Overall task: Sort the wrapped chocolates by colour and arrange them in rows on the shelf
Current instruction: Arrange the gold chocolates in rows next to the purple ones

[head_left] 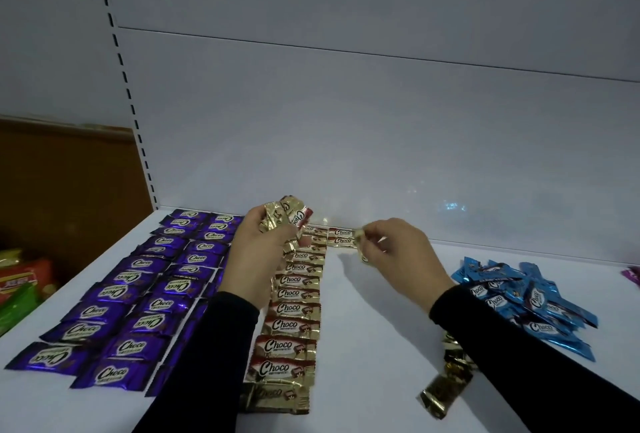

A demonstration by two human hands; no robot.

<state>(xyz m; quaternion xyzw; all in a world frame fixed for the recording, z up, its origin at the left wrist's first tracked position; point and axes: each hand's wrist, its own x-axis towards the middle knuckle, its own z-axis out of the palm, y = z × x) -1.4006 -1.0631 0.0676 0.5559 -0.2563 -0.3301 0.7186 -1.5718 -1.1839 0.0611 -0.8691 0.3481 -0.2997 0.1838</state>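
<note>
On the white shelf [363, 346] purple chocolates [145, 287] lie in rows at the left. One row of gold chocolates [294, 308] runs from front to back in the middle. A second gold row [341, 237] of two pieces begins at the back wall. My left hand [258, 249] grips a bunch of gold chocolates [284, 216] above the far end of the gold row. My right hand [398, 252] pinches a single gold chocolate [362, 245] just right of those two pieces. Blue chocolates [526, 304] lie in a loose heap at the right.
A few gold wrappers [446, 380] lie partly under my right sleeve near the front. A pink wrapper [632, 275] shows at the right edge. Coloured snack packs [20, 283] sit below the shelf at the left. The white back panel [346, 121] rises behind.
</note>
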